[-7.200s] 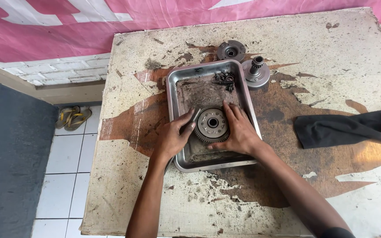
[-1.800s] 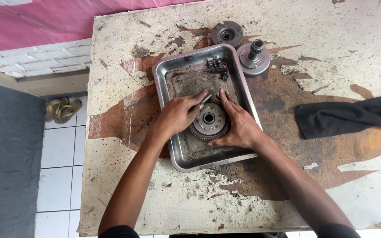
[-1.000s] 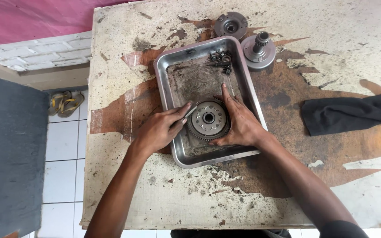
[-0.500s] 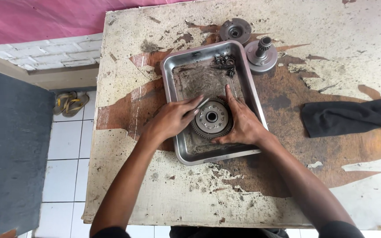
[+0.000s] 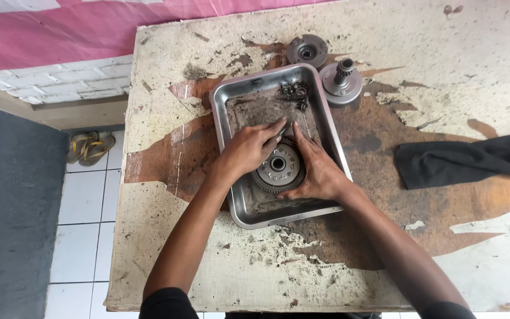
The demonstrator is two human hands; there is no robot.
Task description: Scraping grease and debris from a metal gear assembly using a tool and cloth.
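A round toothed metal gear assembly [image 5: 278,169] lies in a shallow steel tray [image 5: 231,106] on a worn table. My left hand [image 5: 246,150] rests on the gear's left and upper side, fingers stretched toward the tray's middle. On the gear's right side, my right hand [image 5: 320,171] cups it, fingers pointing up to meet the left fingertips. Both hands press against the gear. Small dark metal parts [image 5: 293,94] lie in the tray's far corner.
Two round metal parts stand beyond the tray: a disc hub [image 5: 306,51] and a dish with a splined shaft [image 5: 342,82]. A dark cloth [image 5: 467,162] lies at the right. Sandals [image 5: 90,147] sit on the tiled floor left of the table [image 5: 208,266].
Over the frames my hands have stayed around the gear in the tray, shifting slightly; my left fingers now reach further over the gear's top. The view itself drifted.
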